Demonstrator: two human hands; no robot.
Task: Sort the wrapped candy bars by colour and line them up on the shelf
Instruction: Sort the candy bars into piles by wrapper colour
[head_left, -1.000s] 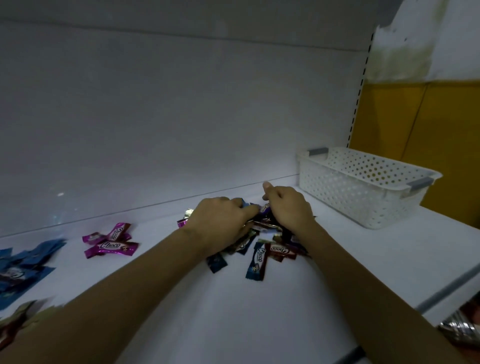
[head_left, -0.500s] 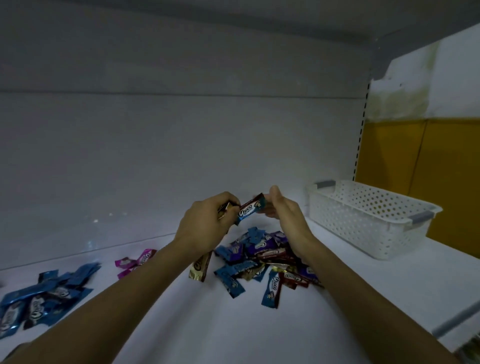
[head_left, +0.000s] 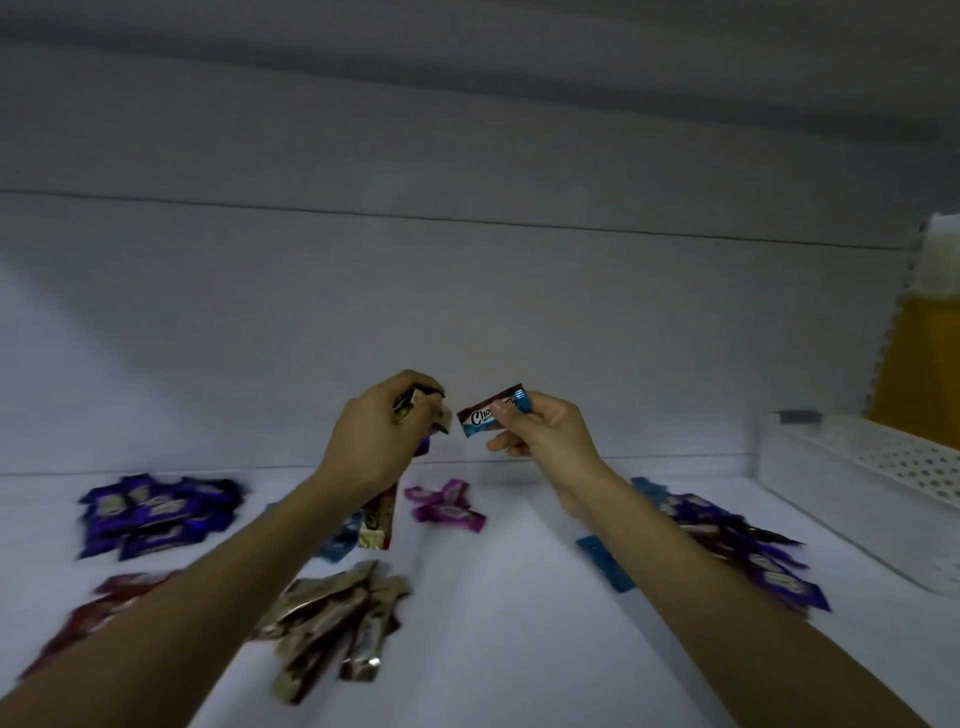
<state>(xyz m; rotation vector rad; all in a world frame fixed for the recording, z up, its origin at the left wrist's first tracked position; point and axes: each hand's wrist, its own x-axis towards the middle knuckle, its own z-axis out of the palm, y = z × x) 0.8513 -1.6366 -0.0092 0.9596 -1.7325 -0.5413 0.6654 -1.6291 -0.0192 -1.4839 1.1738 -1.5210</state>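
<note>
The right hand (head_left: 543, 434) pinches a brown-and-blue candy bar (head_left: 485, 415) just beside the left hand (head_left: 382, 436), which grips several bars (head_left: 415, 410). One could slip into the gold pile (head_left: 332, 623) below.

White basket (head_left: 852, 483) cut off at right, red candy bars (head_left: 111, 597) blurred

On the shelf (head_left: 493, 623), the rear-left pile (head_left: 156, 514) lies behind the front-left pile (head_left: 104, 613); the centre pile (head_left: 332, 623) sits right of both, a small group (head_left: 447, 506) behind it. The loose heap (head_left: 727, 545) lies right, the basket (head_left: 831, 499) beyond it.
</note>
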